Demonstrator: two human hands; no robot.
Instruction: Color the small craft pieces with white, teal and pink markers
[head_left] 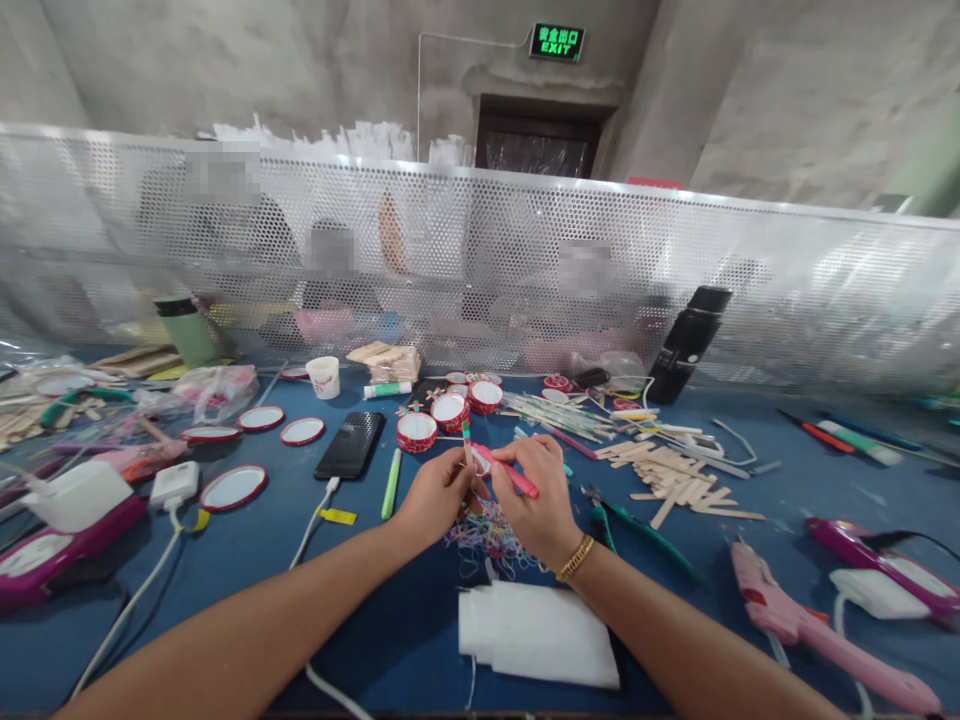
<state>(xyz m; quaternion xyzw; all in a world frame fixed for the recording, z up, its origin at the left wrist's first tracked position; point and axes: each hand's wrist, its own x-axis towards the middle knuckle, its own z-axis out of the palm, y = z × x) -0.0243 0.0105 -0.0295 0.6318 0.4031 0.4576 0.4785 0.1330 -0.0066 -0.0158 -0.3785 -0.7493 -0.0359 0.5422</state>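
Note:
Near the middle of the table, my left hand (431, 495) is closed around a small wooden craft stick (467, 440). The stick stands roughly upright, with green and reddish colour at its top. My right hand (546, 495) grips a pink-red marker (517, 477), its front end pointing toward the stick; whether they touch I cannot tell. Beneath both hands lies a tangle of thin coloured loops (495, 535), partly covered by the fingers. Just beyond the hands sit red-and-white round tins (417, 432). A green pen (391, 484) lies beside my left hand.
A white cloth-like pad (536, 635) lies in front. Green-handled pliers (645, 535), loose wooden sticks (679, 475) and a pink glue gun (810, 625) lie rightward. Leftward are a black phone (350, 445) with its cable and red-rimmed lids (234, 488). A perforated metal screen (480, 260) stands behind.

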